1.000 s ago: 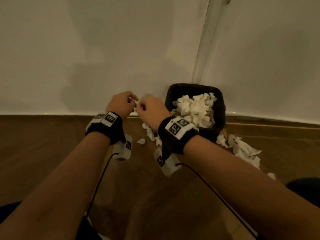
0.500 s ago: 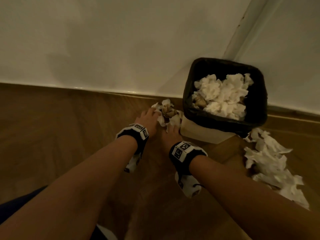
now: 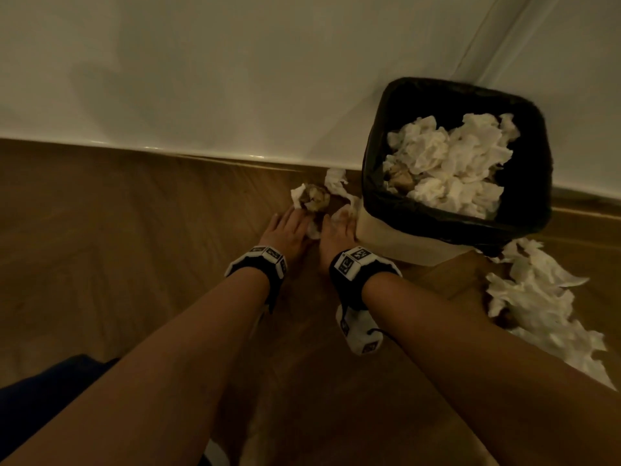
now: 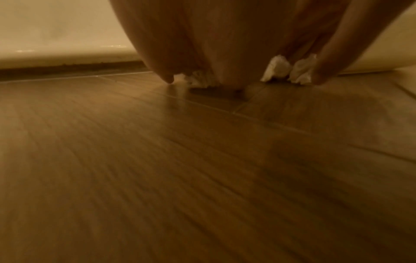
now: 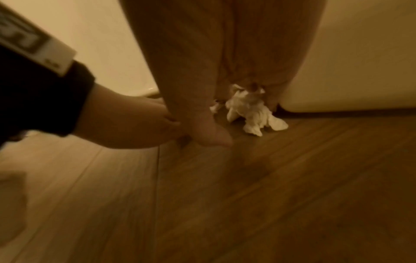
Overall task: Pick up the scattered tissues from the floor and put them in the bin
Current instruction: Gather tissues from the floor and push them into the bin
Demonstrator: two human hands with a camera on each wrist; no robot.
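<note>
A bin with a black liner stands against the wall, heaped with white tissues. Left of it, crumpled tissues lie on the wooden floor by the skirting. My left hand lies flat on the floor, its straight fingers reaching into them; white tissue bits show between its fingers. Beside the bin's cream wall, my right hand is also flat, and a white tissue sits under its fingertips. Neither hand visibly grips anything.
A long heap of white tissues trails over the floor right of the bin. The white wall and skirting close off the far side. Bare wooden floor stretches to the left. A cabled white wrist device hangs under my right forearm.
One second ago both hands were raised beside the bin with curled fingers. They came down to the floor tissues left of the bin and now lie flat there.
</note>
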